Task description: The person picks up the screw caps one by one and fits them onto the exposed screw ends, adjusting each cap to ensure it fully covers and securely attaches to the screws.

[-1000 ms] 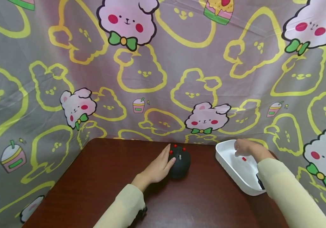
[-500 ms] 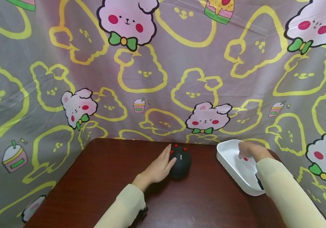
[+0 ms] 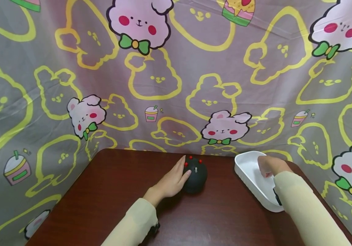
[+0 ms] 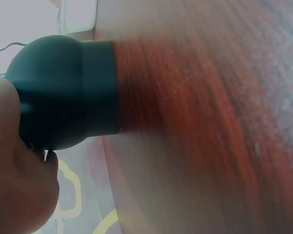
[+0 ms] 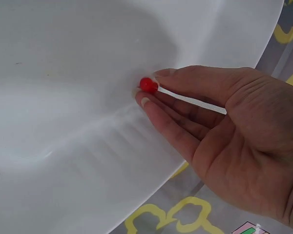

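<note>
Cartoon-bear cloth (image 3: 176, 75) behind a dark, seemingly wooden table (image 3: 108, 201)

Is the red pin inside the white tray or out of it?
Inside: the right hand pinches the red pin over the tray floor.

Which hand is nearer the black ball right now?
Left. The left hand rests against the black ball, while the right hand is off in the white tray, fingers pinching a red pin.
</note>
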The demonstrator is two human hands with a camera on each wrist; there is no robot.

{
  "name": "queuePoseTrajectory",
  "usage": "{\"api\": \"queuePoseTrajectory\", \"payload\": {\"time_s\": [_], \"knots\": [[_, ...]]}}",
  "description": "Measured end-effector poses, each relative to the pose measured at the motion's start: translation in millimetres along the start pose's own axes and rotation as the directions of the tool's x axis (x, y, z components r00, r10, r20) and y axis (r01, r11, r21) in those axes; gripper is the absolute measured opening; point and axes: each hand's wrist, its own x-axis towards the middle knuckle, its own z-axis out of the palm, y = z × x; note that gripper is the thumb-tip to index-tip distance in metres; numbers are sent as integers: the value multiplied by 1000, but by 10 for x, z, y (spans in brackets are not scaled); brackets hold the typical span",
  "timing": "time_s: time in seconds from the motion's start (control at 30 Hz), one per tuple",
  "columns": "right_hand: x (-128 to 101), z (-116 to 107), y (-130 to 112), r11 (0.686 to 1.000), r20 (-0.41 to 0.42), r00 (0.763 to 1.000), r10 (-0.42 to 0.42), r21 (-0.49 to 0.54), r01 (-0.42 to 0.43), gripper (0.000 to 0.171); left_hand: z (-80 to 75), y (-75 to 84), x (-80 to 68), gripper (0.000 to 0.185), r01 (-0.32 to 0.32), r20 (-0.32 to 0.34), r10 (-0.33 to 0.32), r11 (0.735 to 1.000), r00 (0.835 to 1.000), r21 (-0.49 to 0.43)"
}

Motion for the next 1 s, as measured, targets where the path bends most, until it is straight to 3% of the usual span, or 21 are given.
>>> {"api": "queuePoseTrajectory", "payload": {"time_s": [0.37,0.73,0.87,1.0], "knots": [[-48,21,14,996,63,996,66,58,-69,16,-7,22,6,77,-6,5,6,1000,1000,7],[-60,61,56,995,54,995,79,57,-82,17,-3,14,11,76,-9,-5,9,1000,1000,2],[-53,76,56,997,62,997,45,67,-50,20,9,6,7,75,-10,-9,10,1000,1000,6],[-59,60,35,996,20,999,-43,77,41,21,12,5,-4,75,-5,-13,5,1000,1000,5]]}}
